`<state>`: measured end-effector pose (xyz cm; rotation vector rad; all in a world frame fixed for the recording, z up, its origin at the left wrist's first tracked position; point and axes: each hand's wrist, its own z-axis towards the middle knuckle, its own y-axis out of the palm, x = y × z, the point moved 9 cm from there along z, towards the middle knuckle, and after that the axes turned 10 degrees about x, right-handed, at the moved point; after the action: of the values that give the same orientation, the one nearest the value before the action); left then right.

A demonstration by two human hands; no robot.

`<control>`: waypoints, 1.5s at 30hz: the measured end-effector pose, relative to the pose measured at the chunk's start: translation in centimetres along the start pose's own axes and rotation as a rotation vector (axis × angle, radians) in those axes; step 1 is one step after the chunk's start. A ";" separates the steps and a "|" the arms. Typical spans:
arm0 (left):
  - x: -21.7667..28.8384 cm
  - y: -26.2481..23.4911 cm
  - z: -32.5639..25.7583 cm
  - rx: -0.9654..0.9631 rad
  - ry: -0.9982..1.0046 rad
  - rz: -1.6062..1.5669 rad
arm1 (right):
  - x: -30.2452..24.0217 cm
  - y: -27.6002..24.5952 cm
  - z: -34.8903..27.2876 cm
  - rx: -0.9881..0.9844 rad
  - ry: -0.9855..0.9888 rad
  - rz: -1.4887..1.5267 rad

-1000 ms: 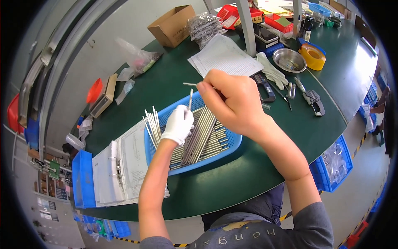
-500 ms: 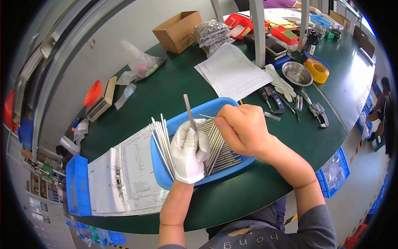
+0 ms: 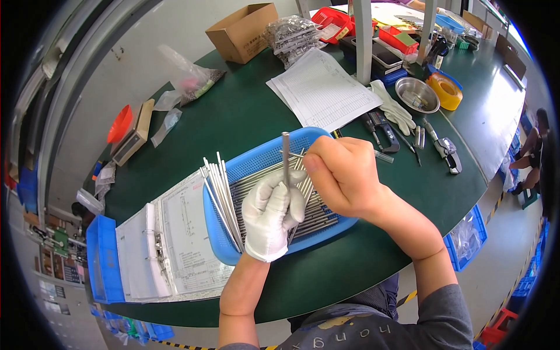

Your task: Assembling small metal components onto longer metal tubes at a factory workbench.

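My left hand, in a white glove, is closed around a grey metal rod whose top end points up. My right hand is bare and curled just to the right of that end. From its pinched fingers a thin metal pin sticks out toward the rod; the rest of the pin is hidden. Both hands are above a blue perforated basket. Several metal rods lie in it, and a bundle of brighter rods leans over its left side.
An open ring binder lies left of the basket, beside a blue bin. Behind are printed sheets and a cardboard box. To the right are micrometers, a white glove, a steel bowl and a tape dispenser.
The rod in my left hand has swung more upright, and its top end is nearer my right hand. The pin is closer to that end. The whole view has shifted slightly.
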<state>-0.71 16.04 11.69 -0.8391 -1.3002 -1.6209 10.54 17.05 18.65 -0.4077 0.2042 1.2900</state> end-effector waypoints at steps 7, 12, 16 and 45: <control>0.1 -0.7 0.2 0.056 0.005 -0.053 | -0.2 -0.1 -0.1 -0.008 -0.030 0.013; 0.1 -0.6 0.2 0.062 0.031 -0.005 | -0.5 -0.2 0.0 -0.026 -0.037 -0.075; 0.5 -0.6 0.0 0.056 0.092 0.158 | -0.9 -0.6 0.4 -0.036 0.013 -0.089; 4.9 -6.3 2.4 0.148 0.106 -0.675 | -3.1 6.7 -5.2 -0.454 -0.020 0.188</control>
<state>-8.46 17.78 14.20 -0.2149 -1.7112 -2.0076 3.68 13.67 13.82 -0.7754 -0.0733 1.5266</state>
